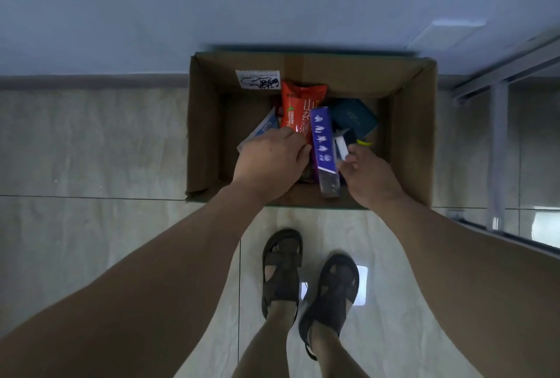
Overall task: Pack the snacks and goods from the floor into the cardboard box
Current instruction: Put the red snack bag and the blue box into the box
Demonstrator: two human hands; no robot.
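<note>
An open cardboard box [206, 123] stands on the tiled floor against the wall. Inside it lie an orange-red snack bag [298, 105], a long blue carton [322, 147], a dark blue booklet [353, 115], a pale blue packet [265, 126] and a small white item [341, 147]. My left hand [269, 162] reaches into the box, its fingers curled on the lower end of the orange-red bag. My right hand [368, 174] is inside the box too, its fingertips pinching the small white item beside the blue carton.
A metal-framed glass panel [500, 150] runs along the right side of the box. My two feet in dark sandals [309, 280] stand just in front of the box. A grey skirting strip [91, 80] lines the wall.
</note>
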